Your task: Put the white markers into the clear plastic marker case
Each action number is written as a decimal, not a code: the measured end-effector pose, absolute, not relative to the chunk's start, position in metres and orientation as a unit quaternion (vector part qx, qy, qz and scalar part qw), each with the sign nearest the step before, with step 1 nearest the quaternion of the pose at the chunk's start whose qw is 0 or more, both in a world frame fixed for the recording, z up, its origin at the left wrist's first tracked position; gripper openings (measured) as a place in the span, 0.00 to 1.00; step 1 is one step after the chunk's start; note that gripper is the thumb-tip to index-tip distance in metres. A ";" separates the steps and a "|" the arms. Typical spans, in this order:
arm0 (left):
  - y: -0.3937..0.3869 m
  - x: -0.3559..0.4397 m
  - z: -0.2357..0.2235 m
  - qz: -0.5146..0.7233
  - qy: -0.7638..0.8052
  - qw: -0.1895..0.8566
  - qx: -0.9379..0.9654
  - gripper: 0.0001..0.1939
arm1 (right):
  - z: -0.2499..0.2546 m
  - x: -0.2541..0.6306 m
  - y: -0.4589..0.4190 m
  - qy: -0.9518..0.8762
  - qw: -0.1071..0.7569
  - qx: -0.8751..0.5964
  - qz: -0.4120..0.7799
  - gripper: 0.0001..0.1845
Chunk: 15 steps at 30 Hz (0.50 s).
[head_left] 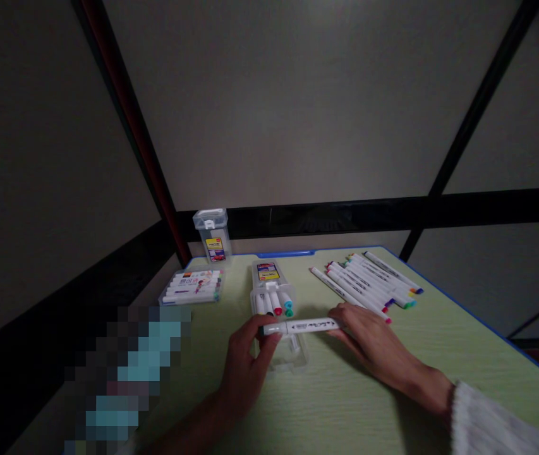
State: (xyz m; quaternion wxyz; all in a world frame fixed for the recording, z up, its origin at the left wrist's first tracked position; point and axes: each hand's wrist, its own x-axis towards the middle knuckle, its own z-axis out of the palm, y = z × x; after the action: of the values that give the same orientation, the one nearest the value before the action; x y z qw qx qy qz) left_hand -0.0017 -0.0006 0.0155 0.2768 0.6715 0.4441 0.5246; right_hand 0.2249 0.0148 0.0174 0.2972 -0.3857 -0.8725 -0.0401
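A white marker pen (pixel 307 325) with a dark cap at its left end lies level between my two hands. My left hand (pixel 245 363) pinches the capped end between thumb and fingers. The other end is gripped by the fingers of my right hand (pixel 368 341). Just behind the pen, a clear plastic marker case (pixel 269 287) lies on its side with its lid (pixel 292 360) open toward me. Several markers (pixel 276 302) are inside, with red, dark and teal ends showing. My left hand hides part of the lid.
Loose white markers (pixel 364 281) lie in a row at the right. A flat clear pack of markers (pixel 193 286) is at the left, and an upright lidded plastic case (pixel 213 237) stands behind it. The light green table (pixel 345 404) has a blue edge and meets a wall.
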 end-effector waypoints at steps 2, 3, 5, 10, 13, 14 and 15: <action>-0.001 -0.002 0.016 0.518 0.439 0.276 0.680 0.07 | 0.019 0.225 0.015 -0.876 0.295 -0.380 -0.037 0.14; -0.001 -0.002 0.017 0.515 0.438 0.277 0.683 0.08 | 0.019 0.225 0.015 -0.877 0.294 -0.379 -0.035 0.15; -0.002 -0.002 0.017 0.510 0.440 0.280 0.684 0.08 | 0.020 0.225 0.015 -0.879 0.288 -0.379 -0.028 0.15; -0.002 -0.003 0.017 0.497 0.454 0.281 0.684 0.09 | 0.019 0.224 0.014 -0.883 0.278 -0.377 -0.017 0.16; -0.002 -0.002 0.020 0.494 0.457 0.281 0.684 0.09 | 0.018 0.224 0.015 -0.883 0.275 -0.380 -0.023 0.17; -0.002 -0.002 0.020 0.491 0.458 0.284 0.684 0.09 | 0.018 0.224 0.015 -0.883 0.274 -0.380 -0.026 0.18; -0.002 -0.002 0.021 0.492 0.460 0.285 0.682 0.09 | 0.018 0.224 0.015 -0.883 0.275 -0.380 -0.029 0.18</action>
State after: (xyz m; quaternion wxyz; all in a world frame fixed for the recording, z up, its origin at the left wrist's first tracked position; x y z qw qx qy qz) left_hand -0.0024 -0.0018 0.0206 0.2852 0.6818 0.4601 0.4922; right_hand 0.2244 0.0150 0.0177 0.2754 -0.3799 -0.8826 -0.0288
